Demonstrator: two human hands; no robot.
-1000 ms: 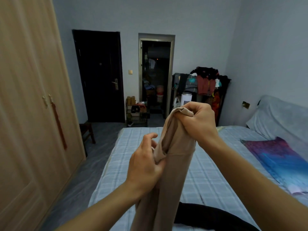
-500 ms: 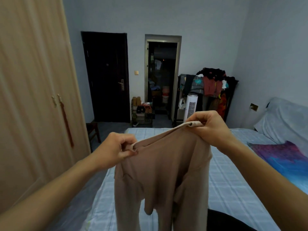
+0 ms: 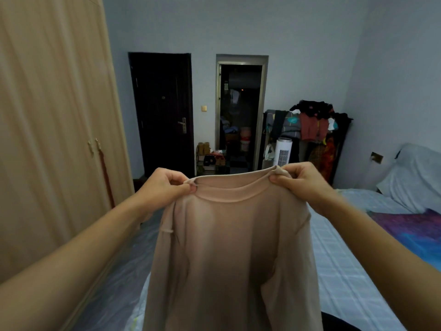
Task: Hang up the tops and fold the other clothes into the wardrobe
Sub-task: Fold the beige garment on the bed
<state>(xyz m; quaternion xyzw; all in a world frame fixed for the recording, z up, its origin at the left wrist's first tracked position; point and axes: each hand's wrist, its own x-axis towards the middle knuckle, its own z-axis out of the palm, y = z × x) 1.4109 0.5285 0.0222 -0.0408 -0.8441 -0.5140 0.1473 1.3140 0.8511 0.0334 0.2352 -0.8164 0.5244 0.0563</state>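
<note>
- The left hand [image 3: 162, 187] is pinching the left end of the neckline of a beige long-sleeved top [image 3: 229, 254], with thumb and curled fingers closed on the fabric.
- The right hand [image 3: 303, 182] is pinching the right end of the same neckline, its fingers curled round a small bunch of cloth.
- The top is hanging spread out between the two hands, in the air above the near end of the bed [image 3: 346, 278], its body and sleeves dropping out of the bottom of the view.
- The wardrobe [image 3: 52, 139] is standing to the left with its pale wooden doors closed; a dark red tassel [image 3: 105, 173] is hanging beside the door handles.
- The bed is wearing a light checked sheet, and a purple and blue cloth [image 3: 415, 232] is lying on its right side.
- A dark door [image 3: 162, 113], an open doorway [image 3: 241, 113], a white tower fan [image 3: 282, 151] and a loaded clothes rack [image 3: 310, 125] are lining the far wall.
</note>
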